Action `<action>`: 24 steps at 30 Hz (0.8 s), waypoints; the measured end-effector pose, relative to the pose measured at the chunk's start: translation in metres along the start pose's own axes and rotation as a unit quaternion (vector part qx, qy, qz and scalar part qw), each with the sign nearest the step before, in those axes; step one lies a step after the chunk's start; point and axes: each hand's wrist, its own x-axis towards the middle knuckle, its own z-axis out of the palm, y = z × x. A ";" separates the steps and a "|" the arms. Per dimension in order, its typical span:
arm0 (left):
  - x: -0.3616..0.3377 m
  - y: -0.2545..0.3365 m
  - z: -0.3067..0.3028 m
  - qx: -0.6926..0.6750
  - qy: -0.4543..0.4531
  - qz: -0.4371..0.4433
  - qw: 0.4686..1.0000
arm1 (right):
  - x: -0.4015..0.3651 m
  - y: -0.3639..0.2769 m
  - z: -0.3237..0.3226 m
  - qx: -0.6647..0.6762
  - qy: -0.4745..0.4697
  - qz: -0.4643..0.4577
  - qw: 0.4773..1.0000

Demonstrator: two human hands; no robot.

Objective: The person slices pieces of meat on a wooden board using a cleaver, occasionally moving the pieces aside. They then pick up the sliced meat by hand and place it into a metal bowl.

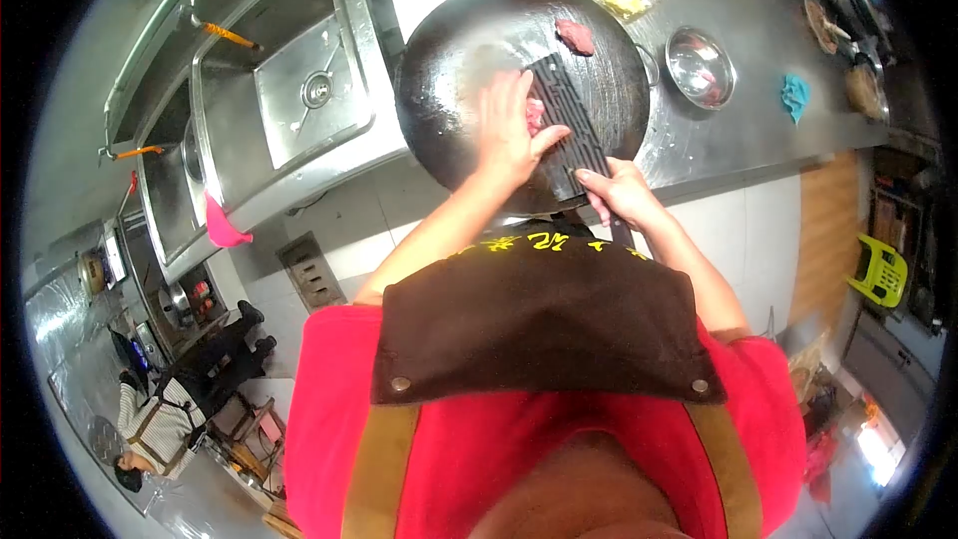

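Fingers (515, 92) of left hand (507, 132) press flat on meat (536, 116) atop ridged board (577, 112); right hand (621, 192) clenches board's near end.

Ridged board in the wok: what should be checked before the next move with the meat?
1. Grip: the right hand holds the ridged board at its near end: ok.
2. Support: the ridged board lies inside the wok: ok.
3. Contact: the left hand presses the meat piece on the board: ok.
4. Left fingers clear of the ridges: cannot tell.
5. The second meat piece lies apart from the board: ok.
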 end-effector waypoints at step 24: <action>0.159 0.117 0.219 -0.100 0.015 0.205 0.973 | -0.085 0.005 -0.166 0.139 0.388 -0.165 0.896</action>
